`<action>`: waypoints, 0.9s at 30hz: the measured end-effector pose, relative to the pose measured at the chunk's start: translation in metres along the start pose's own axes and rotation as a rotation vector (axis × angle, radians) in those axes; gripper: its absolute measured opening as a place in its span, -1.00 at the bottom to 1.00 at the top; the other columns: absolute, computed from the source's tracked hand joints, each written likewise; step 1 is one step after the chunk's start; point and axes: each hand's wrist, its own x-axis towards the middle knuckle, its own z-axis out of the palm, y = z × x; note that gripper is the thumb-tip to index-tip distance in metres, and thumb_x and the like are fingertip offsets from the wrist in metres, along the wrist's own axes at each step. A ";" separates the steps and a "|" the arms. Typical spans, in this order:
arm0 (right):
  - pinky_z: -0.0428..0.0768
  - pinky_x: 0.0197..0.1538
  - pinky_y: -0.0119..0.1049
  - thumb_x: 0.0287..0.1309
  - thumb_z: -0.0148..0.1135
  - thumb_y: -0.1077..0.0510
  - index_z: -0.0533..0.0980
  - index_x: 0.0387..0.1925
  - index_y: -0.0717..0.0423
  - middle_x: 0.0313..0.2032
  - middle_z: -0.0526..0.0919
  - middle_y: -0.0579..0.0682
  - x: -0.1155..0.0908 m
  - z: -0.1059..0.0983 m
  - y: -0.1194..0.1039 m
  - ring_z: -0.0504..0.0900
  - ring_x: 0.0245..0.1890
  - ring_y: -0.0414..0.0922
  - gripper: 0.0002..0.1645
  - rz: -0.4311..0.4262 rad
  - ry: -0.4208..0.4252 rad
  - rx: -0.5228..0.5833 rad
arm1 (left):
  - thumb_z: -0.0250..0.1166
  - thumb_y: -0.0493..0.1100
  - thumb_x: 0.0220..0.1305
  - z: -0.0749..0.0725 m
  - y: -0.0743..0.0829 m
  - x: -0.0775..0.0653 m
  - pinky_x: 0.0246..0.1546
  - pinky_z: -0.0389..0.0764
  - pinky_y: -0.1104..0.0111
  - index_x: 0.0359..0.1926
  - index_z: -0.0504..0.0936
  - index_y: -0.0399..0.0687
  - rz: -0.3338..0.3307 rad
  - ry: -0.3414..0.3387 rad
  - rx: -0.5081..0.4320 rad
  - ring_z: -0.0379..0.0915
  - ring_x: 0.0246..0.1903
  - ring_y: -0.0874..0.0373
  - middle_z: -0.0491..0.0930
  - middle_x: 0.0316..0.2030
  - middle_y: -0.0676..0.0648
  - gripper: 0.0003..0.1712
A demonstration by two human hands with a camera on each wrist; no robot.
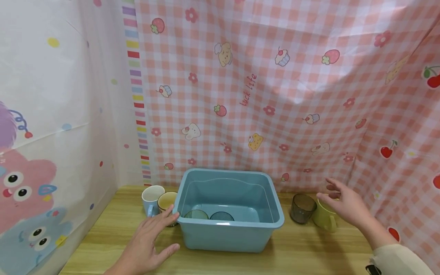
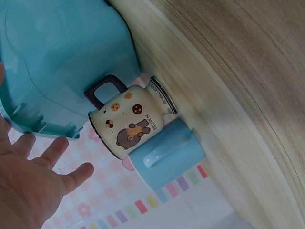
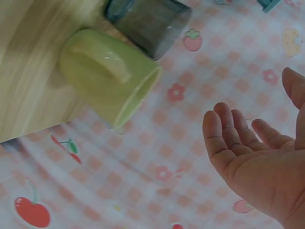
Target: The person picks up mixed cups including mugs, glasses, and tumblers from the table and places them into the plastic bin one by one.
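A blue plastic bin [image 1: 227, 236] stands mid-table with a green-tinted glass [image 1: 196, 215] and a bluish glass [image 1: 221, 217] inside. My left hand [image 1: 146, 238], fingers spread, is at the bin's left front rim. Just beyond it are a cream bear-print mug [image 2: 136, 121] with a dark handle and a light blue mug [image 2: 167, 155], side by side. On the right, my right hand [image 1: 347, 204] hovers above a yellow-green mug [image 1: 324, 215], fingers loosely bent and holding nothing. A smoky dark glass [image 1: 303, 209] stands beside that mug.
The wooden table [image 1: 306, 252] ends at the back against a pink checked cloth [image 1: 247, 114]. White printed cloth [image 1: 68, 152] hangs along the left, and more checked cloth with cherries [image 1: 409, 168] closes the right side.
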 end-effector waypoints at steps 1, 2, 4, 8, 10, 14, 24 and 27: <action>0.70 0.11 0.27 0.53 0.21 -0.26 0.12 0.61 0.39 0.37 0.46 0.55 -0.001 0.000 0.003 0.59 0.26 0.47 0.04 0.004 0.002 0.003 | 0.64 0.09 0.14 0.000 0.000 0.000 0.21 0.53 -0.28 0.53 0.48 0.16 0.000 0.000 -0.001 0.53 0.38 -0.12 0.46 0.53 -0.10 -0.05; 0.70 0.11 0.28 0.53 0.22 -0.24 0.11 0.61 0.40 0.36 0.46 0.57 -0.001 0.000 0.006 0.59 0.26 0.49 0.04 0.007 0.005 0.008 | 0.64 0.10 0.14 0.000 0.000 0.000 0.21 0.53 -0.28 0.53 0.48 0.16 0.000 -0.001 -0.001 0.53 0.38 -0.13 0.46 0.53 -0.10 -0.05; 0.70 0.11 0.29 0.53 0.23 -0.23 0.10 0.61 0.43 0.34 0.46 0.59 -0.003 0.000 0.013 0.59 0.25 0.51 0.05 0.012 0.010 0.012 | 0.64 0.09 0.14 0.000 0.000 0.000 0.21 0.53 -0.29 0.53 0.48 0.16 0.002 0.002 -0.004 0.53 0.37 -0.13 0.46 0.53 -0.11 -0.05; 0.70 0.10 0.30 0.54 0.22 -0.21 0.07 0.60 0.48 0.32 0.46 0.63 -0.005 0.003 0.025 0.60 0.21 0.54 0.06 0.023 0.014 0.003 | 0.64 0.10 0.14 0.000 0.001 0.000 0.20 0.53 -0.28 0.53 0.48 0.16 0.000 0.004 -0.003 0.53 0.37 -0.13 0.47 0.53 -0.11 -0.05; 0.71 0.09 0.30 0.55 0.20 -0.21 0.07 0.60 0.48 0.32 0.46 0.64 -0.006 0.005 0.031 0.61 0.19 0.53 0.05 0.032 0.016 -0.011 | 0.64 0.10 0.14 0.000 0.001 0.000 0.20 0.53 -0.28 0.53 0.48 0.16 -0.001 0.004 -0.002 0.53 0.37 -0.13 0.47 0.53 -0.11 -0.05; 0.69 0.10 0.31 0.55 0.18 -0.23 0.08 0.57 0.54 0.32 0.44 0.66 -0.007 0.008 0.040 0.61 0.19 0.53 0.06 0.064 0.012 -0.036 | 0.64 0.10 0.14 -0.001 0.001 0.000 0.20 0.54 -0.27 0.53 0.48 0.16 -0.002 0.002 0.002 0.54 0.37 -0.13 0.47 0.53 -0.10 -0.05; 0.65 0.15 0.34 0.57 0.14 -0.21 0.08 0.51 0.66 0.30 0.43 0.69 -0.010 0.023 0.060 0.60 0.20 0.55 0.06 0.146 0.008 -0.034 | 0.63 0.11 0.16 -0.001 0.001 0.000 0.22 0.52 -0.29 0.54 0.46 0.21 -0.017 -0.008 -0.001 0.54 0.38 -0.12 0.45 0.54 -0.09 -0.05; 0.66 0.13 0.33 0.57 0.13 -0.24 0.06 0.53 0.63 0.31 0.42 0.69 -0.011 0.027 0.064 0.60 0.22 0.54 0.08 0.167 -0.004 -0.019 | 0.63 0.10 0.16 -0.001 0.002 0.000 0.22 0.53 -0.29 0.55 0.45 0.22 -0.018 -0.012 -0.002 0.53 0.39 -0.11 0.45 0.54 -0.10 -0.04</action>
